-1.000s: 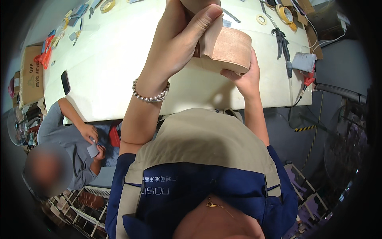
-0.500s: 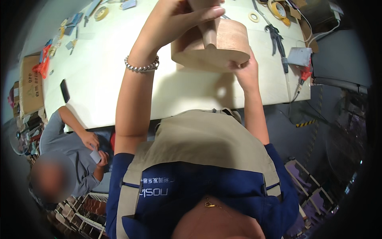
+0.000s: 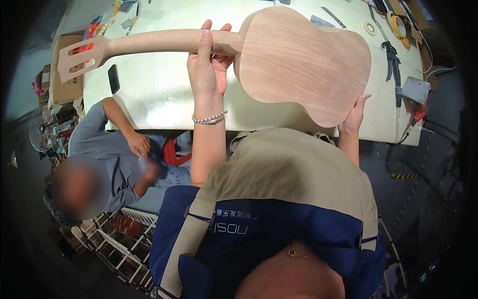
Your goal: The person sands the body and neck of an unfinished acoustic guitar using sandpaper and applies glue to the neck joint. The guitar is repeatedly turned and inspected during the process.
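An unfinished, bare-wood ukulele [image 3: 303, 60] is held up above the white table, its plain back facing me. Its neck points left and ends in a slotted headstock [image 3: 82, 57]. My left hand [image 3: 209, 70], with a beaded bracelet at the wrist, is wrapped around the neck close to the heel, the thumb lying across the back of it. At the right, my right hand [image 3: 353, 117] grips the lower edge of the body; most of its fingers are hidden beneath.
The white table [image 3: 149, 109] carries a dark phone [image 3: 114, 78], tape rolls [image 3: 397, 25], a black air gun [image 3: 392, 61] with a hose, and a grey box [image 3: 417, 90]. A seated person [image 3: 107, 149] in grey is close at the left, beside a red stool [image 3: 175, 152].
The ukulele has turned from end-on, neck toward me, to lying crosswise with its back in view and its neck to the left. Both hands still hold it.
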`<state>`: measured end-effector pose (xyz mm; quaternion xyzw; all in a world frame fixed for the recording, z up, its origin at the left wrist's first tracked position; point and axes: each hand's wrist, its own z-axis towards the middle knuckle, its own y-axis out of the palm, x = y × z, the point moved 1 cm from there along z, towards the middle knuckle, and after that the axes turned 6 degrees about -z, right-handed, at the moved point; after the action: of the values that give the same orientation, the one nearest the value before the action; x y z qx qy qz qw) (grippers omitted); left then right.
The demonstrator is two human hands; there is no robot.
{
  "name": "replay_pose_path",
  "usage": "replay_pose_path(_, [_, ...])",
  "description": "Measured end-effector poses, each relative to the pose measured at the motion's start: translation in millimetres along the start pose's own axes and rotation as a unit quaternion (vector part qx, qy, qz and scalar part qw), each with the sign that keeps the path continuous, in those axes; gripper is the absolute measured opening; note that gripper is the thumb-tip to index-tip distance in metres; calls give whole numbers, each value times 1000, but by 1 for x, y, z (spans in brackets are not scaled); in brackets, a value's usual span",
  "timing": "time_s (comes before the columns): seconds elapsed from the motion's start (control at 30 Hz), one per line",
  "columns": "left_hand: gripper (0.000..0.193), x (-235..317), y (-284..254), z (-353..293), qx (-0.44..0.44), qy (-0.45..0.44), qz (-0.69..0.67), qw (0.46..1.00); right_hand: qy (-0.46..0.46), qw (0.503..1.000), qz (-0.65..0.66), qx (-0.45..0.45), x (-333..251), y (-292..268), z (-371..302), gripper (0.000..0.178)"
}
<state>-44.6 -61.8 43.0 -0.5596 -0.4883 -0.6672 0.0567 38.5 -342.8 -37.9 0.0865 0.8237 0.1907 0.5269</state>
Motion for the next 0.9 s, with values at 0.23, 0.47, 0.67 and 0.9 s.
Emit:
replay_pose_path(0.23, [47, 8, -1, -6, -14, 29, -6, 999, -23, 1000, 5, -3, -4, 9, 3, 71])
replay_pose_path(0.47, [49, 13, -5, -7, -12, 25, 8, 1000, 12, 1000, -2, 15, -12, 12, 1, 71])
replay_pose_path(0.67, [53, 13, -13, -3, -23, 23, 8, 999, 15, 1000, -13, 4, -15, 9, 0, 73])
replay_pose_path(0.9, [47, 7, -20, 1, -18, 2, -39, 999, 2, 1000, -12, 26, -18, 13, -2, 73])
